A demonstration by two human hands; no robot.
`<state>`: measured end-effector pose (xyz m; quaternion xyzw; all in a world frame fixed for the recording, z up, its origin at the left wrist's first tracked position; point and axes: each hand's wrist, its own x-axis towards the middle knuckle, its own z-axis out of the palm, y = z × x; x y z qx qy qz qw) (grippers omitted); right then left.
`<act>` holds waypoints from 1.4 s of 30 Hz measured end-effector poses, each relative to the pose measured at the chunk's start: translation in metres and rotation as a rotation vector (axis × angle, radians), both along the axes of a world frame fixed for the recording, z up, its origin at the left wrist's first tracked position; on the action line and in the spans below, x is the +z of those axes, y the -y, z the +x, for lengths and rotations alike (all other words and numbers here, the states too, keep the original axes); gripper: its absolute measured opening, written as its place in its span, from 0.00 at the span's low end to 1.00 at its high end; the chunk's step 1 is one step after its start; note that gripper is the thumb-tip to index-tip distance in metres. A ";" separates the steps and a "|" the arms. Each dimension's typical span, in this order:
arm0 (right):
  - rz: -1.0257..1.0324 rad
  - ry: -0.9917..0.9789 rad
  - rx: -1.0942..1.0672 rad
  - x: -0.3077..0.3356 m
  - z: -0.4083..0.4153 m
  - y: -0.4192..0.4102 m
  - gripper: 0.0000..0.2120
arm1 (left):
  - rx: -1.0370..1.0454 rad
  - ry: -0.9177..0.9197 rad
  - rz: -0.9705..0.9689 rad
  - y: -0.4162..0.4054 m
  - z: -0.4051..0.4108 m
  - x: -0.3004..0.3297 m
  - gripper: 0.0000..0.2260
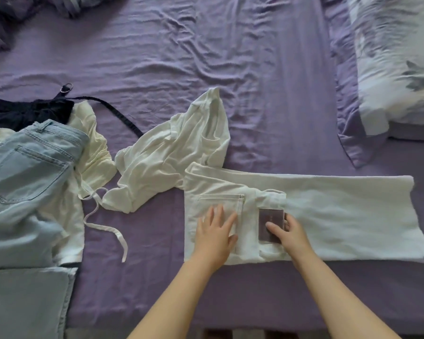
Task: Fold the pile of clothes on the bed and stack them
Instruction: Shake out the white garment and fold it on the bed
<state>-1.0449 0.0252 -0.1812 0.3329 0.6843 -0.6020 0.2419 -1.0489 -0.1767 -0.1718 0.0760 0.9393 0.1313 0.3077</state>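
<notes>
White trousers [328,216] lie flat across the bed, legs together and pointing right, waist at the left. My left hand [217,228] rests flat with spread fingers on the back pocket. My right hand [288,230] grips a small dark purple tag [269,221] at the trousers' waist. A crumpled white top [171,152] lies just beyond the waist. At the left, light blue jeans [27,182] lie over a cream garment [93,148] with loose ties, and a dark navy garment [27,111] with a strap lies behind them.
The purple sheet [157,57] is wrinkled and covers the bed. A patterned pillow [397,62] lies at the far right. A striped duvet [22,8] is bunched at the top left. The bed's near edge runs along the bottom.
</notes>
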 end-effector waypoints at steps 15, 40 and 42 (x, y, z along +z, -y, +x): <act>0.677 -0.268 0.496 0.007 -0.006 0.003 0.42 | -0.129 0.059 -0.201 -0.016 -0.011 -0.021 0.32; 0.612 0.065 0.991 0.013 -0.034 0.001 0.38 | 1.066 0.160 0.616 0.016 -0.061 0.049 0.17; 0.472 -0.028 0.862 0.036 -0.040 -0.007 0.32 | 1.018 0.205 0.729 -0.003 -0.064 0.071 0.14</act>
